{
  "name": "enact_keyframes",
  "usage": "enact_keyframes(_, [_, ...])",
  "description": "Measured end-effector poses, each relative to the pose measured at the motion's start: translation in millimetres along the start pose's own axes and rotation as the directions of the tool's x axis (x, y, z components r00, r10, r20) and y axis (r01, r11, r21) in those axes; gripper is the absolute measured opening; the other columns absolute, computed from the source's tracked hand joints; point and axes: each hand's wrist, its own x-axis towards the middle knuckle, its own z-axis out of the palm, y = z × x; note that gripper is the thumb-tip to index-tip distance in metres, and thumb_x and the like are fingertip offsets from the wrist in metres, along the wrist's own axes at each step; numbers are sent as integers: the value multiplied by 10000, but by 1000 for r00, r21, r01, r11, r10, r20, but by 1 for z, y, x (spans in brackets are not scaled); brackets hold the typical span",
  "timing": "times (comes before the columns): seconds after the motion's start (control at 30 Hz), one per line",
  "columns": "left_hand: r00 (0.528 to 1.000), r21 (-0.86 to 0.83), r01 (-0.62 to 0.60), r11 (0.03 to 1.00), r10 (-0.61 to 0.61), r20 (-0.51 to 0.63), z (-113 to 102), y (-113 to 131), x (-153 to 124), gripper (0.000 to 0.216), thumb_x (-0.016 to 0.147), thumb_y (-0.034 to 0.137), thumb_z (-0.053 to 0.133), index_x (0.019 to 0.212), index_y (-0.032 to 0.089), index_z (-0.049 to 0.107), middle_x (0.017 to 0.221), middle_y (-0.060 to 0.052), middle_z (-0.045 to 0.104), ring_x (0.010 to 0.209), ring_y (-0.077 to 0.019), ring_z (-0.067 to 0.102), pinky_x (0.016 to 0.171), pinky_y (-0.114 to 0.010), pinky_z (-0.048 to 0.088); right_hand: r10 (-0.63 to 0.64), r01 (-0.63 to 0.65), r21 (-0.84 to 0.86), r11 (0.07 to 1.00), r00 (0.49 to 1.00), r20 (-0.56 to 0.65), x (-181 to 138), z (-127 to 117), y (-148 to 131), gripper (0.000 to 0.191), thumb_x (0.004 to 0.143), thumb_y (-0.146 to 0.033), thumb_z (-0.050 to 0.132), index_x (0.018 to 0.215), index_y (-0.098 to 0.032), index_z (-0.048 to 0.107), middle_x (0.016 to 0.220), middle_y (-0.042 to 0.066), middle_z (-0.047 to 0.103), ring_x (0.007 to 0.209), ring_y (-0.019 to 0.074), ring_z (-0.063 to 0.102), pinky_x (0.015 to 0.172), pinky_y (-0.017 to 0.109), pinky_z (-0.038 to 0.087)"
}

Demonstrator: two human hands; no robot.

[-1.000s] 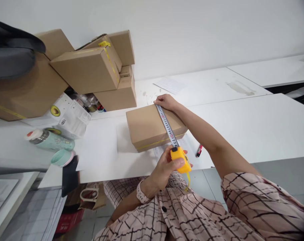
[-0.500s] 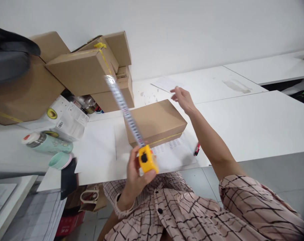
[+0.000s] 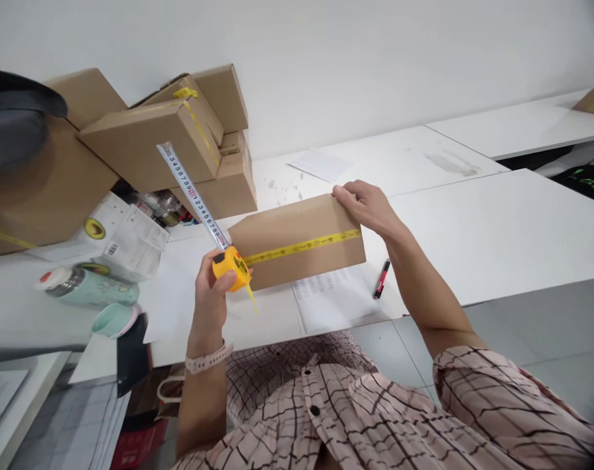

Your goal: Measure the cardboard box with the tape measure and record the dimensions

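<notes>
A yellow tape measure (image 3: 232, 268) is in my left hand (image 3: 211, 294), its fingers wrapped round the case. The printed metal blade (image 3: 192, 194) sticks out up and to the left, past the near-left corner of a cardboard box (image 3: 297, 228). My right hand (image 3: 368, 207) grips the box at its upper right corner, thumb on the edge. The box is tilted, so a long side with yellow printed tape across it faces me. Beneath and in front of the box lies a printed sheet (image 3: 336, 300). A red and black pen or cutter (image 3: 382, 279) rests right of that sheet.
Stacked cardboard boxes (image 3: 150, 140) fill the back left. A mint green bottle (image 3: 89, 285), its cup (image 3: 111, 320) and a dark phone-like slab (image 3: 133, 356) stand at the left edge. Another printed sheet (image 3: 319, 164) lies near the wall on the white table (image 3: 497, 228).
My right hand has come down onto the box and tipped it so its taped side shows. My left hand has moved left and up with the tape measure, blade still out.
</notes>
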Motion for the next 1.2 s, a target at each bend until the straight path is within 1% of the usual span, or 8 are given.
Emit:
enact_keyframes(0.1, [997, 46, -82, 996, 82, 8, 14, 8, 5, 610, 638, 403, 874, 1155, 219, 608, 1192, -71, 668, 854, -198, 713, 719, -340, 644, -89, 74, -164, 984, 992, -85, 17, 12, 0, 556, 1008, -598, 365, 779, -215, 696, 1044, 127, 685, 1033, 289, 572, 882, 423, 448])
enact_keyframes(0.2, [986, 91, -148, 985, 140, 91, 34, 5, -14, 690, 674, 381, 874, 1275, 248, 562, 1228, -78, 660, 905, -202, 711, 750, -329, 640, -187, 176, -220, 959, 982, -32, 29, 25, -8, 527, 1050, -483, 292, 858, -212, 700, 1086, 133, 707, 1052, 286, 577, 925, 415, 430])
enact_keyframes(0.33, [938, 100, 68, 993, -98, 332, 63, -20, -51, 668, 714, 369, 866, 1287, 263, 538, 1273, -95, 652, 924, -219, 711, 734, -323, 622, -89, 96, -320, 943, 995, 35, 45, 39, -25, 556, 1065, -478, 242, 953, -193, 706, 1012, 141, 738, 950, 291, 634, 867, 398, 424])
enact_keyframes(0.43, [884, 121, 244, 962, -272, 381, 82, -47, -69, 672, 694, 373, 876, 1256, 244, 532, 1233, -91, 662, 915, -218, 706, 753, -327, 607, -23, 31, -335, 942, 999, 27, 58, 46, -32, 720, 1056, -581, 131, 923, -183, 716, 950, 139, 743, 933, 295, 656, 862, 396, 418])
enact_keyframes(0.53, [856, 99, 315, 944, -328, 400, 94, -68, -75, 660, 696, 383, 864, 1240, 233, 520, 1192, -74, 659, 901, -203, 692, 780, -334, 597, 2, 9, -324, 946, 999, 33, 67, 50, -33, 827, 1018, -680, 85, 883, -179, 729, 910, 136, 737, 941, 295, 668, 865, 400, 419])
enact_keyframes(0.73, [836, 25, 376, 926, -351, 421, 104, -79, -72, 638, 717, 367, 859, 1237, 241, 514, 1222, -71, 630, 928, -199, 676, 792, -344, 597, 30, -25, -344, 939, 1000, 9, 72, 54, -36, 830, 988, -742, 156, 867, -168, 744, 895, 147, 736, 935, 306, 673, 871, 426, 423])
enact_keyframes(0.93, [832, 17, 386, 922, -356, 425, 109, -80, -72, 645, 702, 382, 859, 1228, 236, 515, 1234, -87, 631, 941, -224, 692, 784, -359, 598, 12, -9, -387, 922, 1000, 6, 75, 58, -34, 701, 927, -753, 382, 942, -156, 751, 916, 145, 743, 931, 309, 664, 868, 434, 433])
enact_keyframes(1.2, [829, 30, 383, 923, -358, 429, 106, -87, -78, 653, 717, 399, 854, 1244, 246, 502, 1255, -91, 627, 968, -226, 685, 809, -363, 587, 14, -9, -388, 921, 1000, 10, 77, 60, -34, 646, 918, -711, 420, 957, -155, 747, 925, 138, 745, 937, 302, 664, 883, 433, 431])
